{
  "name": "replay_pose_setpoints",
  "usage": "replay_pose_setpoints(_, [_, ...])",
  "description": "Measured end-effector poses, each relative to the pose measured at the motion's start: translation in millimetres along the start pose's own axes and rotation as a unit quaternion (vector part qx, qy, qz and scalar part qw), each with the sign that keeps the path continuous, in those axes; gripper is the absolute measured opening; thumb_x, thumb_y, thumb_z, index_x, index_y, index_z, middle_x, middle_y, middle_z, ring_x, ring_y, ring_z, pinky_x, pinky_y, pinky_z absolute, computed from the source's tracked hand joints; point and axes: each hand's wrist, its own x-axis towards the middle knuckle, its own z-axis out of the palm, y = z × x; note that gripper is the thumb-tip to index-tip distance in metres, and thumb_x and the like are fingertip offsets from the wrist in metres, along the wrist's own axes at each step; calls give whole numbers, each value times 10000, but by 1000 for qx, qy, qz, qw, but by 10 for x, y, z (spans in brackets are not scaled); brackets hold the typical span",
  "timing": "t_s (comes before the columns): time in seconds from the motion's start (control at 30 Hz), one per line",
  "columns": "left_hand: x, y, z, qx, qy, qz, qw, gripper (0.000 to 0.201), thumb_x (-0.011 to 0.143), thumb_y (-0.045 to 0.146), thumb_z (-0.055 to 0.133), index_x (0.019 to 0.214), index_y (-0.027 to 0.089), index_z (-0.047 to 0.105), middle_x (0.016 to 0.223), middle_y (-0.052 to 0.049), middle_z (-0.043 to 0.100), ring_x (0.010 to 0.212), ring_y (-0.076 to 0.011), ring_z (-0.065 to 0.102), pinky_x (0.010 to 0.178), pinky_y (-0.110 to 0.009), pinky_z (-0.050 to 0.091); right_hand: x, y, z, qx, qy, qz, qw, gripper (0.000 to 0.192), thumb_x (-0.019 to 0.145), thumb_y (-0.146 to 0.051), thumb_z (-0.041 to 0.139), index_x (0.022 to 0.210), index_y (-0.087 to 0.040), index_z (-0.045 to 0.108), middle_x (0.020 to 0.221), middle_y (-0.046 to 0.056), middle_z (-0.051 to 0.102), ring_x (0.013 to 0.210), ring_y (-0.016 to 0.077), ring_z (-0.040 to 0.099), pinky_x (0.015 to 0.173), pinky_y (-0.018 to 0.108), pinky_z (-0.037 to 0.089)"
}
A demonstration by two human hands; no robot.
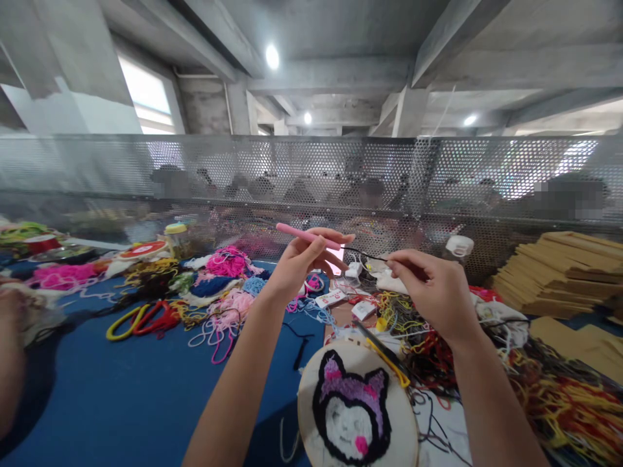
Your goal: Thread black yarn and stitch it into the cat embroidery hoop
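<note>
Head view: L hand (314, 253) closes on a pink pen (302, 235), held aloft above the table (126, 395), while R hand (431, 285) pinches black yarn (366, 253) btwn thumb & fingers. Yarn spans the gap from pen tip to R hand. Step in hand looks to be working yarn at the pen; next move prob. calls for a steady pen & a light, even pull, w/ care not to snag.

Below, a hoop (307, 421) w/ a purple-and-black cat face lies on the table's near edge, a cutter (389, 357) over its upper R rim. Bright yarn heaps (228, 263) crowd the blue top at L, w/ darker tangles (564, 402) at R, near a brown card stack (559, 275). Another person's arm (10, 350) shows at far L. Bkgd: perforated metal screen (296, 159), blurred figures beyond, bare concrete ceiling (341, 32), lit lamps (272, 57) & a bright window (146, 94).
</note>
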Motion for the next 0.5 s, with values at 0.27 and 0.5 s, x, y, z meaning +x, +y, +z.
replay_pose_setpoints(0.27, [12, -9, 29, -22, 27, 1, 999, 257, 863, 397, 460, 934, 189, 594, 1094, -88, 631, 652, -122, 651, 493, -200, 491, -11, -53, 8, 23, 8, 5, 1000, 104, 805, -191, 536, 790, -200, 639, 680, -23, 633, 586, 99, 554, 567, 211, 410])
replay_pose_setpoints(0.5, [15, -28, -13, -37, 27, -12, 999, 275, 867, 403, 449, 941, 181, 592, 1036, -94, 656, 643, -124, 654, 481, -193, 482, -7, -40, -15, 49, -15, 5, 999, 129, 807, -218, 535, 820, -202, 663, 726, -5, 661, 636, 118, 593, 623, 224, 444])
